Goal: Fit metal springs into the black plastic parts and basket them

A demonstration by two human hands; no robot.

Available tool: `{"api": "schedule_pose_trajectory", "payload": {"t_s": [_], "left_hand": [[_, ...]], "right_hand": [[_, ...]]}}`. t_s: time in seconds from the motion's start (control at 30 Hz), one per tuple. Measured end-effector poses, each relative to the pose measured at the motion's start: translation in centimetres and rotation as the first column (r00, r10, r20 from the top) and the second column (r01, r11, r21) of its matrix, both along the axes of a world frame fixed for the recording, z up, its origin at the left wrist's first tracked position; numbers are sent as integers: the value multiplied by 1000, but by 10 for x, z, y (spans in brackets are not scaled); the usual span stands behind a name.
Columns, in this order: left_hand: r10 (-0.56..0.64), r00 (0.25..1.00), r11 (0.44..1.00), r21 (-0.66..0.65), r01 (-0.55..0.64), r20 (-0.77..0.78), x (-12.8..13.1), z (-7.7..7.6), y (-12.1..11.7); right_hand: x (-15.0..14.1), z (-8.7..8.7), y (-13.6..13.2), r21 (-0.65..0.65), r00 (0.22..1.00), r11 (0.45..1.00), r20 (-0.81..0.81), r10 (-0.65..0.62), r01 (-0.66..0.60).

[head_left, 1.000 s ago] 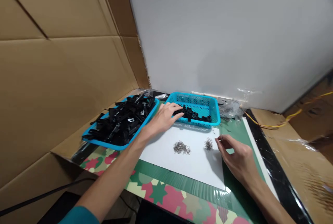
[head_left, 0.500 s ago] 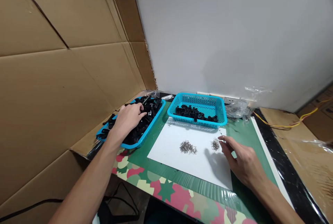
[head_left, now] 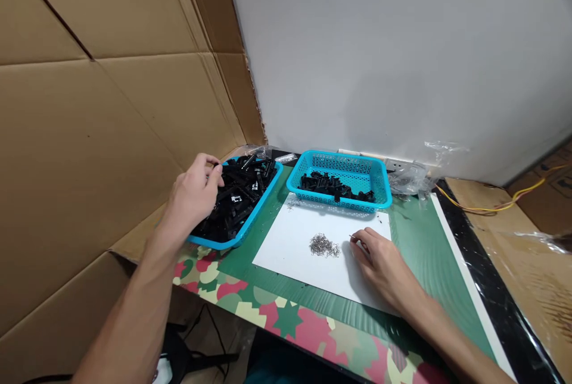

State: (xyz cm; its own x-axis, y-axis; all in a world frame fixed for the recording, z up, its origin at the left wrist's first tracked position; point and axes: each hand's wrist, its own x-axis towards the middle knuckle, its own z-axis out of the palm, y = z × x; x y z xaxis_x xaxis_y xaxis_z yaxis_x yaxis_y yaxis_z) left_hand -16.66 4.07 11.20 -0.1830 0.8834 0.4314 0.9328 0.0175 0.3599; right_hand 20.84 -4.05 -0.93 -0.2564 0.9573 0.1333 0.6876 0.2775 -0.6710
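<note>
My left hand [head_left: 193, 192] hovers over the left blue tray [head_left: 250, 217], which is heaped with black plastic parts [head_left: 236, 193]; its thumb and fingers are pinched together at a small black piece. My right hand [head_left: 379, 262] rests on the white sheet [head_left: 295, 238], fingertips pinched on a thin metal piece beside a small pile of metal springs [head_left: 324, 246]. A second pile of springs is hidden under this hand. The blue basket [head_left: 382, 184] behind the sheet holds more black parts [head_left: 333, 186].
Cardboard panels [head_left: 102, 110] wall off the left side. A grey wall stands behind. Crumpled clear plastic [head_left: 409, 180] and a yellow cable [head_left: 491, 205] lie at the back right. A green mat [head_left: 415, 247] covers the camouflage-patterned table [head_left: 308, 330].
My left hand left the basket, went to the left tray and rose pinched above it. My right hand slid left over the right spring pile toward the middle pile.
</note>
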Motion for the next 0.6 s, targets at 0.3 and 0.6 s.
{"api": "schedule_pose_trajectory", "payload": {"t_s": [0.3, 0.6], "left_hand": [[-595, 544, 758, 188, 625, 591, 48, 1, 1], [-571, 38, 554, 351, 755, 820, 119, -9, 28]], "right_hand": [[-20, 1, 10, -79, 999, 996, -20, 49, -51], [-19, 7, 17, -152, 997, 986, 7, 71, -69]]}}
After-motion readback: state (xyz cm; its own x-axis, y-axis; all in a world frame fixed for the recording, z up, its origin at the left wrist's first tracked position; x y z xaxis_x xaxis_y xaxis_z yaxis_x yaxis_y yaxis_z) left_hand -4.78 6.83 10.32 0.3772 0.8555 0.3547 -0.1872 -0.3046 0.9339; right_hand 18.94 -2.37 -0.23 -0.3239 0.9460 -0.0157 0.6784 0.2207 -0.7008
